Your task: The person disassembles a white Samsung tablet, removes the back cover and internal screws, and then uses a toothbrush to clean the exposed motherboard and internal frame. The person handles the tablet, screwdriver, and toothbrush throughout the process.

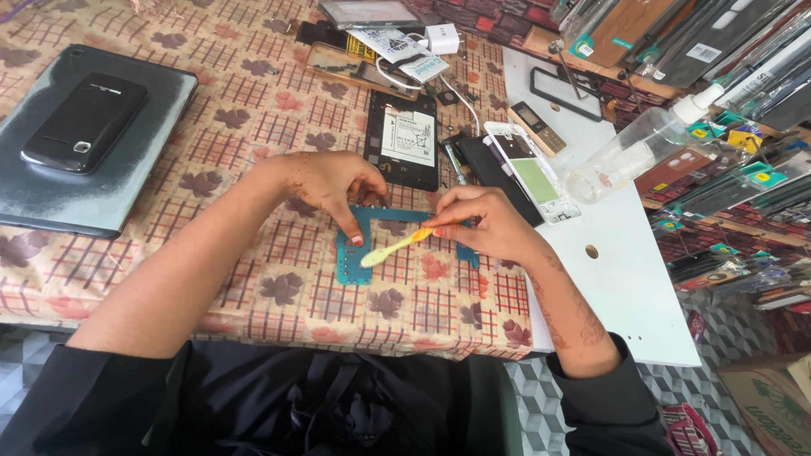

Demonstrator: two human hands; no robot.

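A blue U-shaped circuit board [355, 262] lies flat on the patterned tablecloth [253, 127]. My left hand [325, 186] presses down on the board's left arm with its fingertips. My right hand [490, 224] holds a small yellow and orange toothbrush [397, 247], whose bristle head rests on the board near my left fingers. The board's right arm is partly hidden under my right hand.
An opened tablet body with a white battery [404, 139] lies just behind the board. A dark tablet with a black phone on it [80, 135] sits far left. A clear spray bottle [634, 152], a phone frame [528, 169] and parts lie on a white board [625, 279] to the right.
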